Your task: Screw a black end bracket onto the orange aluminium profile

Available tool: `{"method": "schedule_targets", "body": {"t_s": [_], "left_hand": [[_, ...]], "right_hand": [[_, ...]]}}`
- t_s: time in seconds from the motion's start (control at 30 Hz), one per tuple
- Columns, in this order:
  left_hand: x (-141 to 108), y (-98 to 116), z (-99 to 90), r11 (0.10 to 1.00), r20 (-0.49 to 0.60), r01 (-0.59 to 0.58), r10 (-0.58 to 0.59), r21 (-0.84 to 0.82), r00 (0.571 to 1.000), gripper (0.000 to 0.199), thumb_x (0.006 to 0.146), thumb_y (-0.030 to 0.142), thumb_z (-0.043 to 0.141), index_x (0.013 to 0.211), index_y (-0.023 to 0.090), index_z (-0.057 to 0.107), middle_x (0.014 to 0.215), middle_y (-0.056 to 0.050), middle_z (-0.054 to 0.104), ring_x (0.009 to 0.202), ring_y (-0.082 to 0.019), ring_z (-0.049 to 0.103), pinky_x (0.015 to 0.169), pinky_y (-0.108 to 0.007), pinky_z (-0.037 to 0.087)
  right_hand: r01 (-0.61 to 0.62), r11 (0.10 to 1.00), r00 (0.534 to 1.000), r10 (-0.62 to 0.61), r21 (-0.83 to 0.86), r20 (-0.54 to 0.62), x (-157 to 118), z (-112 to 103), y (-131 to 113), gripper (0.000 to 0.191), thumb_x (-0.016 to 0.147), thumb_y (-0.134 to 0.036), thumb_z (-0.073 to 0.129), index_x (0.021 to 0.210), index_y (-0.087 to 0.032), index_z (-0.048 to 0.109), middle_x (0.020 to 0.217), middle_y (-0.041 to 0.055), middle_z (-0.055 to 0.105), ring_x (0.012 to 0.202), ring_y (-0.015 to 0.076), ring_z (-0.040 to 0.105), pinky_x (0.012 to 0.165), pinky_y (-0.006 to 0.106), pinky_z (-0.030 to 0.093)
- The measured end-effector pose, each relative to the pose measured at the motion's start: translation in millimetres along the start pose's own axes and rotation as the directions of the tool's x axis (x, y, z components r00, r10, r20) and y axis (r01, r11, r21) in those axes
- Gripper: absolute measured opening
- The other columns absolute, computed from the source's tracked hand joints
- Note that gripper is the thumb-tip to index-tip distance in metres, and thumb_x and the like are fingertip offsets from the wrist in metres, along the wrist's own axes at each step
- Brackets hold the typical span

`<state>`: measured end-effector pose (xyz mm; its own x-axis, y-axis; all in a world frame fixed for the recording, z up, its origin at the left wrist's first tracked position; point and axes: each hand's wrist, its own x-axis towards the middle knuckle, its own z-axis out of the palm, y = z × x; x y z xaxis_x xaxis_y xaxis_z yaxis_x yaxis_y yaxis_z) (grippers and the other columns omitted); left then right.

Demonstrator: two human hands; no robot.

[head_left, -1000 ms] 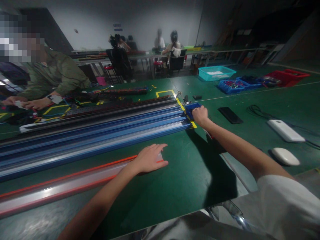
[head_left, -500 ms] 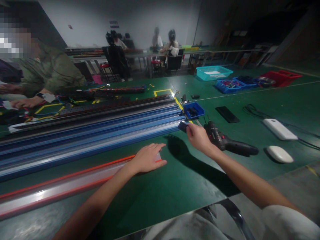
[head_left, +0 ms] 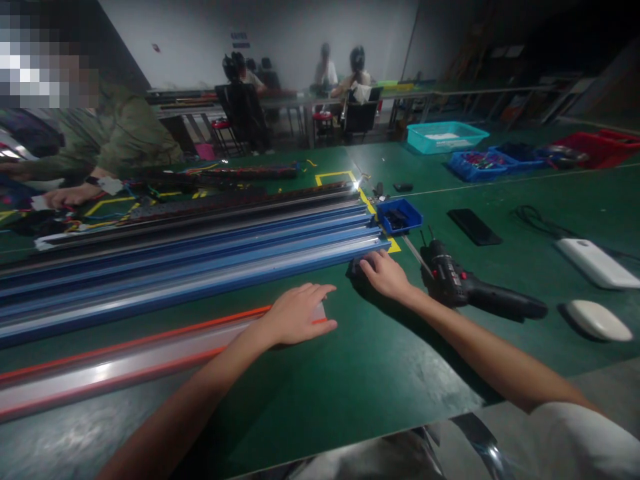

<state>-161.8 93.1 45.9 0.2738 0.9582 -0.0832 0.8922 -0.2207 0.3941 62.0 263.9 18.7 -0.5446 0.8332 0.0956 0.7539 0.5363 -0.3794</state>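
Note:
My left hand (head_left: 300, 315) lies over the right end of a silver profile with red-orange edges (head_left: 135, 360). Its fingers are stretched out and the thumb is apart. Close to the table, my right hand (head_left: 387, 275) is closed on a small black piece (head_left: 356, 268), partly hidden by the fingers and in shadow. Just beyond that hand are the ends of several blue profiles (head_left: 300, 257) lying side by side. A small blue bin (head_left: 415, 220) with dark parts stands behind them. Right of my right hand lies a black power drill (head_left: 450, 277).
A phone (head_left: 474, 227), a white power bank (head_left: 597, 263) with cables and a white rounded object (head_left: 597, 320) lie at the right. A turquoise basket (head_left: 445, 148) and blue and red bins stand farther back. A co-worker's hand (head_left: 73, 195) handles wires at far left.
My right hand has lowered the small black piece toward the table in front of the blue profiles' ends. My left hand keeps its place on the red-edged profile. The view has shifted slightly.

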Motion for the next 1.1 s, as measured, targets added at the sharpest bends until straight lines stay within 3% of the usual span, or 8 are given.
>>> {"method": "schedule_targets", "body": {"t_s": [0.13,0.27,0.5,0.83,1.1], "left_hand": [[-0.2,-0.4,0.6,1.0,0.013,-0.003,0.003,0.012,1.0,0.072,0.096,0.06,0.058,0.155,0.019,0.049,0.146,-0.014,0.064,0.131,-0.033,0.062,0.11,-0.053,0.051],[-0.3,-1.5,1.5,0.999,0.007,-0.017,0.017,0.027,1.0,0.07,0.096,0.06,0.059,0.153,0.02,0.051,0.145,-0.013,0.065,0.13,-0.031,0.062,0.11,-0.05,0.051],[0.2,-1.8,0.4,0.998,0.011,-0.022,0.022,0.05,1.0,0.066,0.097,0.061,0.058,0.148,0.02,0.055,0.143,-0.012,0.066,0.13,-0.031,0.062,0.109,-0.048,0.051],[0.4,-0.6,-1.0,0.999,0.006,-0.019,0.019,0.045,1.0,0.065,0.097,0.061,0.059,0.148,0.02,0.056,0.144,-0.011,0.065,0.13,-0.03,0.062,0.109,-0.048,0.051],[-0.5,-0.3,-2.7,1.0,0.014,-0.007,0.007,0.027,1.0,0.063,0.096,0.06,0.06,0.145,0.02,0.057,0.145,-0.01,0.065,0.131,-0.029,0.061,0.112,-0.047,0.05]], "right_hand": [[0.161,0.976,0.987,-0.161,-0.144,0.009,-13.4,1.1,-1.2,0.064,0.094,-0.069,0.065,0.127,-0.014,0.066,0.131,0.0215,0.064,0.119,0.0386,0.064,0.094,0.044,0.054],[0.183,0.962,0.981,-0.191,-0.203,-0.019,-17.9,7.1,1.2,0.077,0.086,-0.075,0.07,0.13,-0.013,0.064,0.129,0.0229,0.062,0.122,0.0409,0.06,0.099,0.048,0.053],[0.13,0.972,0.989,-0.143,-0.197,-0.05,-11.8,12.7,1.3,0.06,0.094,-0.068,0.067,0.122,-0.016,0.067,0.123,0.0194,0.064,0.118,0.0379,0.062,0.094,0.046,0.056],[0.201,0.958,0.976,-0.213,-0.204,-0.039,-7.4,9.8,7.7,0.044,0.106,-0.057,0.057,0.111,-0.016,0.071,0.121,0.0176,0.067,0.109,0.0332,0.067,0.088,0.04,0.055],[0.165,0.982,0.967,-0.178,-0.087,-0.18,-0.2,13.3,16.6,0.035,0.112,-0.042,0.05,0.104,-0.015,0.071,0.105,0.0133,0.071,0.092,0.027,0.067,0.081,0.034,0.049]]}}
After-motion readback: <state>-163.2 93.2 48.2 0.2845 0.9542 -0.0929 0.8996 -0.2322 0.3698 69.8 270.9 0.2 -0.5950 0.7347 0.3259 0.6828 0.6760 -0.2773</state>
